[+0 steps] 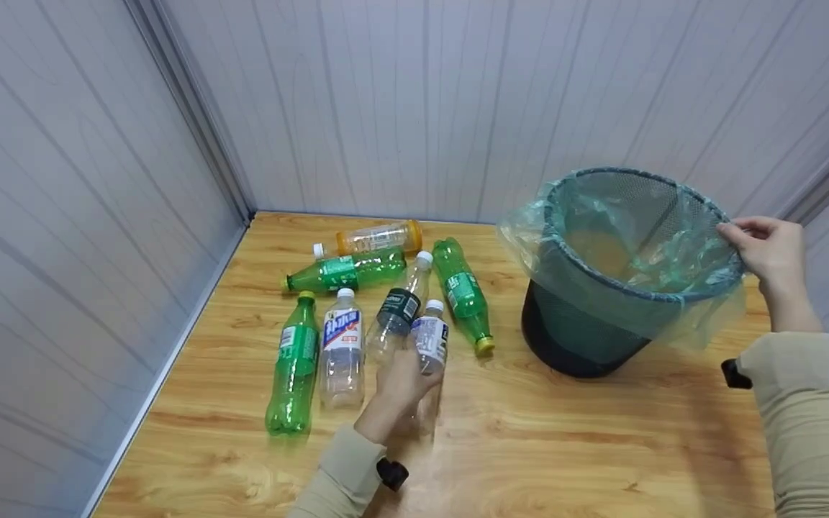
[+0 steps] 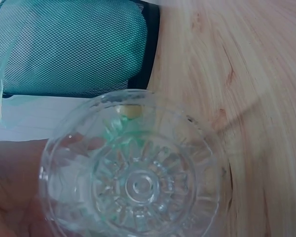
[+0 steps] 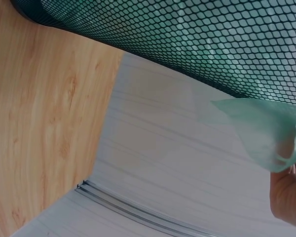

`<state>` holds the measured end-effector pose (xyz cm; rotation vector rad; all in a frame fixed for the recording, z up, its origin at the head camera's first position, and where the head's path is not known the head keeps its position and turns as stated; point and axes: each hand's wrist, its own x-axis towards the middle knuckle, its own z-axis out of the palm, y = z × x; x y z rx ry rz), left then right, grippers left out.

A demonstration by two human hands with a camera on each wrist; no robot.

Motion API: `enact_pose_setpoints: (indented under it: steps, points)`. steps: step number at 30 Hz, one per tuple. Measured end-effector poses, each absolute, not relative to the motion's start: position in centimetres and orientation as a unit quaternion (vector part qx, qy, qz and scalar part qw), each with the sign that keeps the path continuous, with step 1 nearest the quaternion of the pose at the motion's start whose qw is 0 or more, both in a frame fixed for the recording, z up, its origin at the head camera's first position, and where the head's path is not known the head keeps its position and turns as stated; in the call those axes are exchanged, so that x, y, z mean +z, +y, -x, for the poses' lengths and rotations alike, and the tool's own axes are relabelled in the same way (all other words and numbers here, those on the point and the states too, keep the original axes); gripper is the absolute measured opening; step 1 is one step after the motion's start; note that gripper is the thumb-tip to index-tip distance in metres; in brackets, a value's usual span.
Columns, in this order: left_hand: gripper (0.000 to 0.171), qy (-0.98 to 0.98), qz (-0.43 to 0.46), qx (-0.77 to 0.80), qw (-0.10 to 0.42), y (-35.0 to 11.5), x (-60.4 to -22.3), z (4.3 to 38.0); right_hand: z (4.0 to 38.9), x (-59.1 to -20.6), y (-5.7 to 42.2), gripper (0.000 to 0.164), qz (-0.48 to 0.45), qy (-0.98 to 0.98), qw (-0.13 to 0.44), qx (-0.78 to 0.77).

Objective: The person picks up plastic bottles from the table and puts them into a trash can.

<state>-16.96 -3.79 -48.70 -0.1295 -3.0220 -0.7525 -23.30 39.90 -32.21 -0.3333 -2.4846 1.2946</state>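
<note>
My left hand (image 1: 400,381) grips a small clear bottle (image 1: 430,337) with a white cap and a white-purple label. The ridged clear base of the bottle (image 2: 143,185) fills the middle of the left wrist view and covers part of the hand. Just behind it lies another clear bottle (image 1: 399,309) with a dark green label. At the right, my right hand (image 1: 774,252) pinches the edge of a green plastic bag (image 1: 702,316) at the rim of a black mesh bin (image 1: 580,352). In the right wrist view, bag film (image 3: 264,126) partly hides those fingers.
A clear bottle (image 1: 342,352) with a blue-red label and a green bottle (image 1: 293,367) lie leftward. Farther back are another green bottle (image 1: 378,267) and an orange-labelled one (image 1: 382,237). A third green bottle (image 1: 461,291) lies before the bin. Panel walls (image 1: 386,108) border the wooden table (image 1: 565,446).
</note>
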Motion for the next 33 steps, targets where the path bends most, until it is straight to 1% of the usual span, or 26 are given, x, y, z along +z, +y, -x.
enact_pose_setpoints:
  steps: [3, 9, 13, 17, 25, 33]
  points:
    - [0.081, -0.967, 0.039, -0.251, 0.019, -3.8, -48.6, 16.8, 23.2, -32.2, 39.9, 0.017, 0.119, -0.866, 0.162, 0.457]
    - [0.084, -0.958, 0.036, -0.283, 0.02, -4.0, -48.1, 16.6, 23.2, -32.4, 39.6, 0.016, 0.131, -0.872, 0.16, 0.445]
    - [0.084, -0.951, 0.036, -0.304, 0.031, -4.1, -47.3, 16.4, 23.2, -32.3, 39.6, 0.016, 0.134, -0.868, 0.156, 0.451]
    - [0.083, -0.947, 0.04, -0.314, 0.057, -4.0, -46.4, 16.2, 23.2, -32.3, 39.6, 0.017, 0.134, -0.861, 0.156, 0.464]
    - [0.084, -0.928, 0.069, -0.347, 0.117, -3.9, -44.5, 15.8, 23.1, -32.3, 39.6, 0.015, 0.142, -0.875, 0.158, 0.434]
    - [0.086, -0.893, 0.128, -0.391, 0.181, -3.5, -42.1, 15.6, 23.3, -32.4, 39.5, 0.012, 0.153, -0.877, 0.161, 0.426]
